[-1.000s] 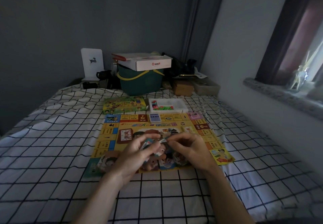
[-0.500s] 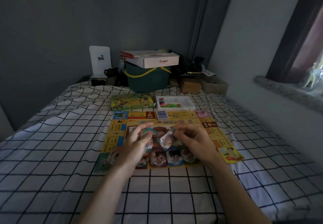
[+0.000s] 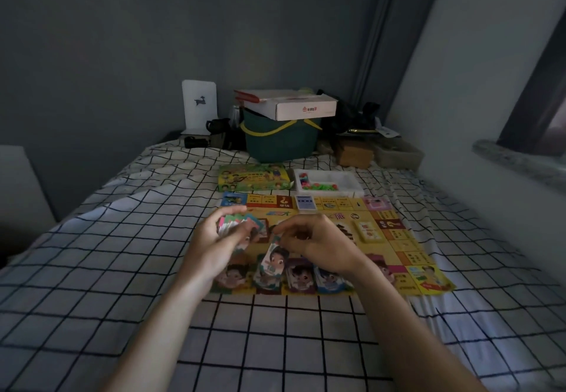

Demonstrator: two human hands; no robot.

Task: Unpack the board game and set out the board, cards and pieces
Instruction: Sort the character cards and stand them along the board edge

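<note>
The right hand (image 3: pixel 318 246) pinches a single glossy character card (image 3: pixel 273 258) by its top edge between thumb and forefinger, so the card hangs with its long axis running toward the person, just above the second pile in the row of small card piles (image 3: pixel 301 278) along the near edge of the yellow printed game board (image 3: pixel 398 238). The gap between the hanging card's lower end and that pile is the relation that matters: the pile lies directly below and slightly nearer than the fingers, so the drop looks to need only a short lowering and release. The right hand is plainly the nearer one. The left hand (image 3: pixel 219 243) curls its fingers round a thick fanned stack of remaining cards (image 3: pixel 237 223), held just to the left of and beyond the dangling card, over the board's left half.

The board is thin and flat, lying spread on the black-and-white checked bed cover (image 3: pixel 122 269), whose soft cloth ripples under it. A small blue card deck (image 3: pixel 305 202) and a yellow card deck (image 3: pixel 367 231) rest on the board. Beyond its far edge sit the green illustrated game box (image 3: pixel 252 178) and a white plastic tray of coloured pieces (image 3: pixel 329 183), side by side. Dealing seems well along, with much of the stack left
</note>
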